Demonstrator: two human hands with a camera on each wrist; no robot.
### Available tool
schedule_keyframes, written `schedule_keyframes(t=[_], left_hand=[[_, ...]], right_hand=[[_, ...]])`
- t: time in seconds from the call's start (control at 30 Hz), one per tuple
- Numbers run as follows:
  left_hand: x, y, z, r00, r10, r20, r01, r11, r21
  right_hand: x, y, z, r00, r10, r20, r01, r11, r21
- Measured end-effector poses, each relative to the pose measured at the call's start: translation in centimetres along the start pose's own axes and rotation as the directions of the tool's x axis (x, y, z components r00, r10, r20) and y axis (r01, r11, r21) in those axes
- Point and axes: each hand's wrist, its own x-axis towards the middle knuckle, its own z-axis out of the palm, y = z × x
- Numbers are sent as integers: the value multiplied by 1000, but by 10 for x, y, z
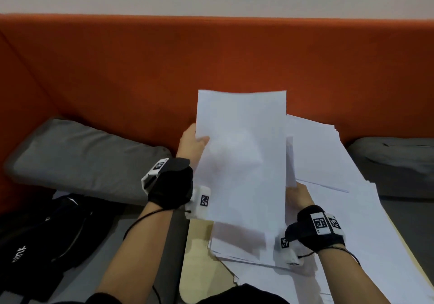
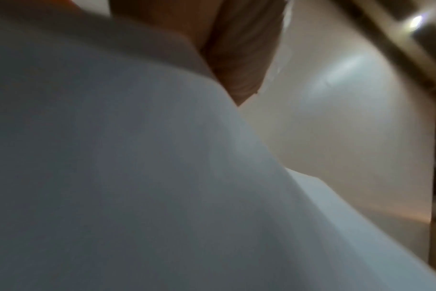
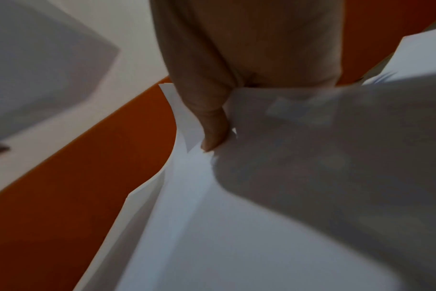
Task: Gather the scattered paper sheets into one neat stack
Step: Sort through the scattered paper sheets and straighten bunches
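A bundle of white paper sheets [image 1: 242, 153] stands upright above the table, held between both hands. My left hand [image 1: 193, 143] grips its left edge, thumb on the front. My right hand [image 1: 298, 197] holds its lower right edge; in the right wrist view the thumb [image 3: 212, 126] pinches the sheets [image 3: 236, 226]. In the left wrist view the paper [image 2: 137, 177] fills most of the frame, with part of the hand [image 2: 236, 49] above it. More loose sheets [image 1: 340, 186] lie fanned out on the wooden table [image 1: 199, 256] to the right and under the bundle.
An orange sofa back [image 1: 164, 69] runs behind the table. A grey cushion [image 1: 77, 160] lies at left and another [image 1: 394, 160] at right. A black bag [image 1: 42, 238] sits at lower left beside the table.
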Motion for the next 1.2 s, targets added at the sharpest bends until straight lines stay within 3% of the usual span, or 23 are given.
schedule_keyframes(t=[0.07,0.23,0.43,0.57,0.63,0.77,0.87,0.97,1.1,1.2], left_hand=[[-1,-26,7,996,-69,50,65,995,74],[-13,-74,23,994,-112,-5,109,954,281],[-19,-88,35,957,-280,80,264,949,171],[-20,-96,38,952,-294,90,278,948,158],[-21,-98,41,957,-277,83,262,952,158],[-19,-85,43,983,-184,8,183,980,76],[-12,-57,40,998,3,-65,4,994,107],[-13,-24,36,972,202,-119,-191,977,94],[-17,-7,31,937,321,-140,-328,944,-31],[-17,-14,29,950,270,-159,-289,951,-111]], right_hand=[[-3,-5,1,1000,-15,22,12,991,137],[-6,-21,-1,996,-77,53,75,996,48],[-5,-26,3,996,-77,38,75,996,46],[-8,-26,6,994,-15,106,-10,974,228],[-12,-21,10,987,-97,128,74,982,173],[-14,-27,11,961,-275,-12,275,958,83],[-21,-49,7,918,-379,-118,395,903,170],[-30,-68,4,855,-473,-210,517,808,283],[-40,-77,1,829,-513,-223,558,732,391],[-44,-77,3,848,-509,-148,521,750,408]])
